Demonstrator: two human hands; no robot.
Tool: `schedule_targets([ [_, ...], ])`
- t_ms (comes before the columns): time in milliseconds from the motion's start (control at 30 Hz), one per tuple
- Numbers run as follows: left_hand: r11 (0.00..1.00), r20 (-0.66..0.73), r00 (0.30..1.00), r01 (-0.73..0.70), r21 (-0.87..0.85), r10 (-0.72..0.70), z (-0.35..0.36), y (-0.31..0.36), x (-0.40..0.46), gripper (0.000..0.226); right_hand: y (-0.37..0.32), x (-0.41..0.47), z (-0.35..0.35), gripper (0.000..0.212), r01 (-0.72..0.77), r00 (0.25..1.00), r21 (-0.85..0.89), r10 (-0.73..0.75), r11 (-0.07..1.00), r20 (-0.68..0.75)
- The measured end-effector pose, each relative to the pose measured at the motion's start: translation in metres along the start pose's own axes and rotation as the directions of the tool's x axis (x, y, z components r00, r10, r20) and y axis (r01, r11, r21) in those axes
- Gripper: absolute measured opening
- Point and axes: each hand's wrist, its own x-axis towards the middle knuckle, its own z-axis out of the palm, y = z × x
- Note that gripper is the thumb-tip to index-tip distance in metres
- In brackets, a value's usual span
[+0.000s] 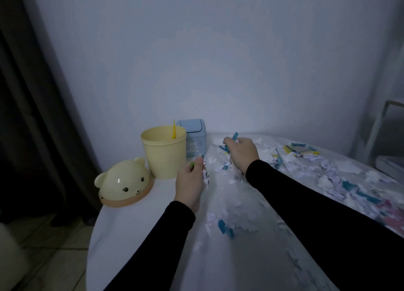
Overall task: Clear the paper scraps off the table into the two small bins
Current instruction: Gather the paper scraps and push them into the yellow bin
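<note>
Here, both hands hold scraps. Left hand (pixel 189 182) pinches a few bits just right of the open yellow bin (pixel 164 154); right hand (pixel 241 152) is closed around blue and white pieces farther back. Blue bin (pixel 195 137) stands behind the yellow one. Paper scraps (pixel 328 177) litter the table (pixel 142 236) at right. Bear lid (pixel 124 182) lies left.

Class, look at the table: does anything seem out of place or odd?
The yellow bin stands open; its bear-shaped lid lies on the table beside it. Torn paper scraps litter the table's right side.
</note>
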Motion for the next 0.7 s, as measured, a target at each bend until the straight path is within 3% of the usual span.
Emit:
schedule_targets([
  [233,0.979,-0.049,0.979,-0.193,0.062,0.196,-0.009,0.063,0.054,0.032,-0.049,0.046,0.054,0.026,0.031,1.000,0.185,-0.032,0.982,-0.001],
  [333,0.963,-0.094,0.964,-0.237,0.130,0.250,-0.016,0.088,0.087,0.032,-0.072,0.066,0.084,0.028,0.030,1.000,0.292,-0.031,0.956,-0.001],
  [500,0.936,-0.154,0.941,-0.263,0.233,0.302,-0.034,0.106,0.139,0.033,-0.096,0.091,0.126,0.032,0.022,1.000,0.411,-0.022,0.912,-0.005],
  [700,0.945,-0.179,0.954,-0.188,0.269,0.241,-0.057,0.102,0.170,0.034,-0.104,0.111,0.157,0.027,-0.085,0.996,0.569,0.056,0.818,0.069],
])
